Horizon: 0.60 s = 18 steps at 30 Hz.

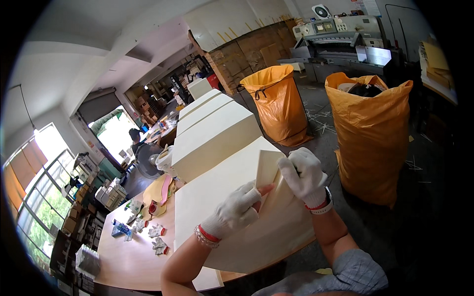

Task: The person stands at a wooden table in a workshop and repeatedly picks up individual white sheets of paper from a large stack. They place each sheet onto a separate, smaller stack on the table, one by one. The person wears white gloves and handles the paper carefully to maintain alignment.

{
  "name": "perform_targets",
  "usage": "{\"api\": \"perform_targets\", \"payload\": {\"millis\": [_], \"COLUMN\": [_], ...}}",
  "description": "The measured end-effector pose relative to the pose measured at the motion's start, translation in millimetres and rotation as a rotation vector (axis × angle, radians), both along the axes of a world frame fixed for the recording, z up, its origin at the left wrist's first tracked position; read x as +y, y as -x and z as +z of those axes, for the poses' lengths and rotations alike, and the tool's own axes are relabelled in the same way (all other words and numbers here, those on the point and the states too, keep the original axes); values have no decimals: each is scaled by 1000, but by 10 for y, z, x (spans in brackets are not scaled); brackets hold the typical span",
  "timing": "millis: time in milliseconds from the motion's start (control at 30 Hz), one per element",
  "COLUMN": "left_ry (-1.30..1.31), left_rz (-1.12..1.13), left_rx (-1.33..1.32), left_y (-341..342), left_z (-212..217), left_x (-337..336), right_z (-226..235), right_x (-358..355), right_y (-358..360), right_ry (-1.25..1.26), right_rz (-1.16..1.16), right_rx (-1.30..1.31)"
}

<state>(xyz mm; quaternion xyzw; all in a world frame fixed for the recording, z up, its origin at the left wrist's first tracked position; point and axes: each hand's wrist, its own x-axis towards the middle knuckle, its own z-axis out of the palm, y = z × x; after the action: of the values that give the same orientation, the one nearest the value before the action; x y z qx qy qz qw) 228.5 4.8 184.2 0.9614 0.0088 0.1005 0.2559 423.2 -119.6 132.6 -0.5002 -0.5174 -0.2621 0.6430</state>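
Cream sheet corner [268, 170] was lifted off the paper stack [237, 217] on the wooden table [128, 256] | left hand [236, 209] gloved, bare fingertip pinched on sheet | right hand [305, 175] gloved, closed over the upper edge.

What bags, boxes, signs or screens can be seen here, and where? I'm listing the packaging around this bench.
Near orange sack: right of the bench, on the floor, tall, open, full.
Far orange sack: behind the paper stacks, top gathered.
Brown cartons: stacked along the back wall.
Machine screen: small panel on the grey cutting machine at the back.
Wall notice: top edge, small, pale.
Paper stack: cream, under the left hand and right hand.
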Motion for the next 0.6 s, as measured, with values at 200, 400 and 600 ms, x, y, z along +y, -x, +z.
{"api": "perform_targets", "payload": {"millis": [200, 400, 600], "left_ry": [45, -37, 51], "left_rz": [3, -11, 13], "left_rx": [-90, -169, 24], "left_y": [-11, -28, -27], "left_z": [-23, -56, 45], "left_x": [-73, -65, -99], "right_z": [-20, -2, -44], "right_x": [-18, -35, -9], "right_y": [-19, -26, -33], "right_ry": [-1, 4, 16], "right_rz": [-63, -4, -27], "right_rx": [-138, -75, -93]}}
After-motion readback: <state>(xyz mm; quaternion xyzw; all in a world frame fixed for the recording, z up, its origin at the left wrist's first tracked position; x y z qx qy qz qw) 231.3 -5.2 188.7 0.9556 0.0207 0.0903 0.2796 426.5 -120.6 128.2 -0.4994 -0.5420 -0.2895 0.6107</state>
